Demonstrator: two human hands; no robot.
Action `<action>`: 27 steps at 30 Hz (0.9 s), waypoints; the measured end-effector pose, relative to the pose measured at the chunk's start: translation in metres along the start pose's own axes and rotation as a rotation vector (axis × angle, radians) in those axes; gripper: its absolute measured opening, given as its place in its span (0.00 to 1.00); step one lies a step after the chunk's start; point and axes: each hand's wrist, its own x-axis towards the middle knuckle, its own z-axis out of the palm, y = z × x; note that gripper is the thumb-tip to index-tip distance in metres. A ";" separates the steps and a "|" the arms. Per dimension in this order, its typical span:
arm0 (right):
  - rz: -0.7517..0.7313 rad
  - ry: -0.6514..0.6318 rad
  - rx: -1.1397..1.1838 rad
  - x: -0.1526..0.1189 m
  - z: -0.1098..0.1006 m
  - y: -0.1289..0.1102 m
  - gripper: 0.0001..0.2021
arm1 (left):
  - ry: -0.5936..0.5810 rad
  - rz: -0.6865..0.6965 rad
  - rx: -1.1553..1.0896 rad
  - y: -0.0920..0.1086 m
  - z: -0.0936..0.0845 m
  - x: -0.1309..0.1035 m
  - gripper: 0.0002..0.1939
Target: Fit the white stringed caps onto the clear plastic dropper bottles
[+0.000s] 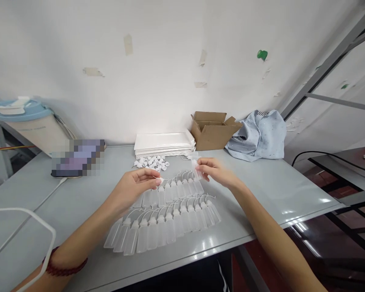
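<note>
My left hand (136, 184) pinches a small white cap (161, 181) between thumb and fingertips; a thin strand shows beside it. In my right hand (214, 170) a small translucent plastic bottle (197, 170) is gripped by its upper part, partly hidden by the fingers. The two hands are apart, both above the table. Below them lie two rows of similar translucent bottles (161, 232), side by side, with white tops and thin curved tubes sticking out. A loose heap of white caps (153, 163) sits just behind my left hand.
A stack of white flat packs (164, 141) stands against the wall, beside an open cardboard box (214, 136) and a light-blue cloth (258, 136). On the left are a phone (79, 158) with its cable and a large blue-lidded cup (26, 121). The grey table (261, 178) has its edge near me.
</note>
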 end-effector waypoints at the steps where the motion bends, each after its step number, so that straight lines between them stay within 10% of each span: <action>1: -0.020 -0.079 0.112 -0.001 0.006 -0.001 0.12 | -0.025 0.002 -0.033 -0.001 0.003 -0.001 0.15; 10: 0.043 -0.556 0.486 -0.006 0.046 0.003 0.06 | -0.143 0.018 -0.237 0.002 0.018 -0.009 0.14; 27: 0.059 -0.509 0.536 -0.006 0.049 0.002 0.11 | -0.077 0.252 -0.072 0.006 0.017 -0.014 0.10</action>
